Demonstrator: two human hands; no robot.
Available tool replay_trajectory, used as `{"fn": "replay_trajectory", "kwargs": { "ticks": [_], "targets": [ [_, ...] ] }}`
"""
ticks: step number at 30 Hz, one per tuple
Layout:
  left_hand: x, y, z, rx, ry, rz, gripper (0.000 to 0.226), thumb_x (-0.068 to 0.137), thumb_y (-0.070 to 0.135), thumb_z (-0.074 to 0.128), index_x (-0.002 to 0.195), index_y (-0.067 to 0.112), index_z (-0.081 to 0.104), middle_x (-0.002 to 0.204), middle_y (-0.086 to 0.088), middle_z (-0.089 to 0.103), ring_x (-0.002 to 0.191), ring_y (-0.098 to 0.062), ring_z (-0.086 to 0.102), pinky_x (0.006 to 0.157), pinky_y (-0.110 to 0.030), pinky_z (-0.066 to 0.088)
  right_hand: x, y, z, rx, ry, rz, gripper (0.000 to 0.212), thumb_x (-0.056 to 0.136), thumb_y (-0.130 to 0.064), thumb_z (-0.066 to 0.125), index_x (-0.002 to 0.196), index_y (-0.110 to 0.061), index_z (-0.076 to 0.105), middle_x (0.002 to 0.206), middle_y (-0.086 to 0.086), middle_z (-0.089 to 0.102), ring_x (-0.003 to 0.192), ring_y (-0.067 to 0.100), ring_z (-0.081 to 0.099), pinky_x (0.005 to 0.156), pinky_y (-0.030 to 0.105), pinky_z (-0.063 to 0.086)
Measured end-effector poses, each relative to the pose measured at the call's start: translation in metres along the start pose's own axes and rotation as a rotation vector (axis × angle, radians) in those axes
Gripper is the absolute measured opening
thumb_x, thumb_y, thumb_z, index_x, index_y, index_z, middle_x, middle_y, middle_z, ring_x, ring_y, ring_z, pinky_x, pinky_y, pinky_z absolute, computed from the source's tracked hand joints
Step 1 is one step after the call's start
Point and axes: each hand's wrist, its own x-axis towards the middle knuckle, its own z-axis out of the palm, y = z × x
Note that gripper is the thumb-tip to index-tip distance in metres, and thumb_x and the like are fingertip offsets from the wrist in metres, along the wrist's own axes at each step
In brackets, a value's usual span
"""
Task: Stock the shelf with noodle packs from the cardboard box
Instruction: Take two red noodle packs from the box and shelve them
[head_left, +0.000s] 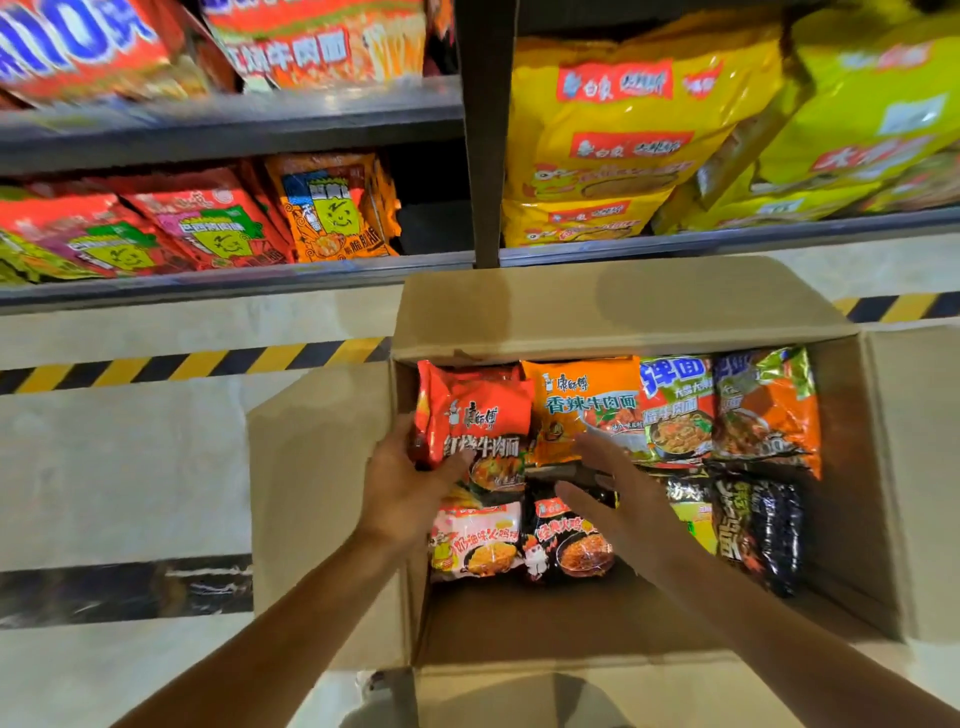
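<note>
Head view: we look down into an open cardboard box (613, 306) standing on the floor (119, 467) in front of the shelf (228, 130); its flaps are folded outward on all sides. Our left hand (410, 483) reaches over the box's left wall, and its grip is closed on the red noodle pack (478, 426), thumb across the pack's lower front, fingers curled behind its left edge; the pack stands tilted up at the box's far left corner, directly above the palm. Our right hand (618, 499) hovers inside the box with fingers straight and spread, a wide grip holding nothing; it lies just right of the red pack, over the lower edge of the orange noodle pack (587, 410); whether the fingertips touch that pack we cannot tell. Further right along the far wall lie a green-and-red pack (675, 410) and an orange-and-green foil pack (763, 410). Nearer us lie a pink pack (475, 540), partly under the left wrist, a black pack with a chicken figure (566, 545), and a black pack (758, 535) at the right wall. On the shelf stand red and orange snack bags (208, 223) at left and yellow bags (613, 130) at right; a yellow-and-black hazard stripe (197, 364) runs across the floor.
</note>
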Motion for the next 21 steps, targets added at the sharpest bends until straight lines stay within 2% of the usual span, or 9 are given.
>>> {"fn": "replay_trajectory", "kwargs": {
  "ticks": [3, 6, 8, 9, 11, 13, 17, 19, 21],
  "targets": [
    [-0.012, 0.028, -0.042, 0.02, -0.015, 0.072, 0.042, 0.078, 0.008, 0.081, 0.115, 0.011, 0.062, 0.099, 0.006, 0.073, 0.082, 0.003, 0.069, 0.068, -0.018, 0.058, 0.012, -0.016, 0.015, 0.067, -0.03, 0.052, 0.071, 0.084, -0.048, 0.07, 0.147, -0.033, 0.041, 0.139, -0.012, 0.055, 0.129, 0.013, 0.054, 0.106, 0.042, 0.047],
    [-0.015, 0.041, -0.08, -0.005, 0.018, 0.087, 0.042, 0.078, 0.011, 0.081, 0.115, 0.018, 0.062, 0.101, 0.009, 0.072, 0.087, 0.002, 0.069, 0.066, -0.013, 0.055, 0.033, -0.036, 0.032, 0.093, -0.045, 0.052, 0.048, 0.093, -0.025, 0.069, 0.137, -0.024, 0.05, 0.125, -0.013, 0.06, 0.118, 0.015, 0.061, 0.088, 0.021, 0.049],
    [-0.017, 0.042, -0.099, 0.001, 0.035, 0.09, 0.042, 0.078, 0.016, 0.08, 0.114, 0.026, 0.061, 0.102, 0.011, 0.072, 0.093, -0.001, 0.069, 0.067, -0.016, 0.057, 0.051, -0.041, 0.043, 0.097, -0.039, 0.106, 0.051, 0.096, -0.022, 0.065, 0.143, -0.021, 0.046, 0.126, -0.009, 0.056, 0.094, 0.006, 0.064, 0.075, 0.012, 0.047],
    [-0.016, 0.041, -0.106, 0.002, 0.04, 0.09, 0.041, 0.079, 0.018, 0.08, 0.114, 0.029, 0.061, 0.102, 0.012, 0.072, 0.094, -0.001, 0.069, 0.067, -0.018, 0.058, 0.063, -0.039, 0.049, 0.101, -0.038, 0.145, 0.052, 0.096, -0.023, 0.065, 0.143, -0.019, 0.045, 0.127, -0.005, 0.055, 0.086, 0.006, 0.063, 0.073, 0.016, 0.051],
    [-0.017, 0.038, -0.116, -0.014, 0.053, 0.081, 0.039, 0.08, 0.02, 0.079, 0.112, 0.031, 0.061, 0.1, 0.016, 0.073, 0.095, 0.0, 0.069, 0.067, -0.022, 0.06, 0.086, -0.032, 0.06, 0.14, -0.037, 0.201, 0.038, 0.094, -0.025, 0.068, 0.129, -0.019, 0.054, 0.121, 0.004, 0.06, 0.087, 0.021, 0.064, 0.082, 0.045, 0.058],
    [-0.016, 0.031, -0.121, -0.015, 0.049, 0.072, 0.039, 0.079, 0.02, 0.079, 0.112, 0.031, 0.062, 0.1, 0.016, 0.073, 0.094, -0.002, 0.069, 0.07, -0.026, 0.062, 0.11, -0.019, 0.071, 0.154, -0.04, 0.234, 0.023, 0.09, -0.021, 0.071, 0.11, -0.02, 0.061, 0.11, 0.009, 0.065, 0.098, 0.029, 0.064, 0.093, 0.061, 0.05],
    [-0.017, 0.015, -0.125, -0.031, 0.045, 0.04, 0.042, 0.076, 0.023, 0.079, 0.114, 0.03, 0.063, 0.103, 0.013, 0.073, 0.098, -0.007, 0.07, 0.073, -0.031, 0.062, 0.135, -0.017, 0.098, 0.133, 0.043, 0.329, 0.07, 0.075, -0.03, 0.08, 0.132, -0.012, 0.042, 0.118, 0.008, 0.061, 0.111, 0.029, 0.059, 0.098, 0.045, 0.049],
    [-0.017, 0.009, -0.126, -0.014, 0.043, 0.031, 0.044, 0.075, 0.026, 0.079, 0.115, 0.032, 0.063, 0.104, 0.013, 0.072, 0.098, -0.007, 0.07, 0.074, -0.033, 0.062, 0.143, -0.013, 0.113, 0.085, 0.145, 0.371, 0.104, 0.06, -0.046, 0.078, 0.145, -0.014, 0.028, 0.135, 0.013, 0.052, 0.126, 0.036, 0.05, 0.107, 0.052, 0.042],
    [-0.015, 0.006, -0.129, -0.005, 0.053, 0.017, 0.046, 0.073, 0.028, 0.08, 0.116, 0.034, 0.062, 0.105, 0.013, 0.072, 0.099, -0.01, 0.07, 0.077, -0.039, 0.062, 0.146, -0.011, 0.124, 0.04, 0.226, 0.396, 0.104, 0.071, -0.041, 0.077, 0.152, -0.012, 0.02, 0.144, 0.016, 0.042, 0.133, 0.039, 0.042, 0.111, 0.054, 0.036]
  ]
}}
